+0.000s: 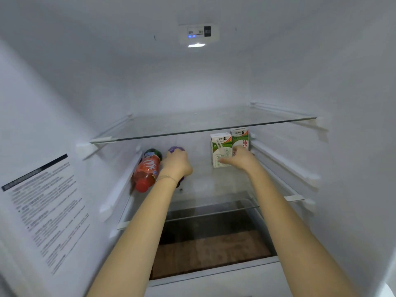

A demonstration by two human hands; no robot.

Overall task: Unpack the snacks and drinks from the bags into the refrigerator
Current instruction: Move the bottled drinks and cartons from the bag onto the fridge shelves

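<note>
We reached into the refrigerator [321, 82]: our left hand [176, 166] gripped a purple bottle [176, 149] lying beside the red bottle [147, 170] on the lower glass shelf [205, 183]; our right hand [242, 158], fingers loosely spread, touched two upright milk cartons [229, 144].

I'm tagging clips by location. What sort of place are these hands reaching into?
The inside of a refrigerator, most likely a household one: white moulded walls, a clear glass shelf on side rails, and a ceiling control panel with a lit lamp. Two green-and-white milk cartons stand on the lower shelf.
</note>
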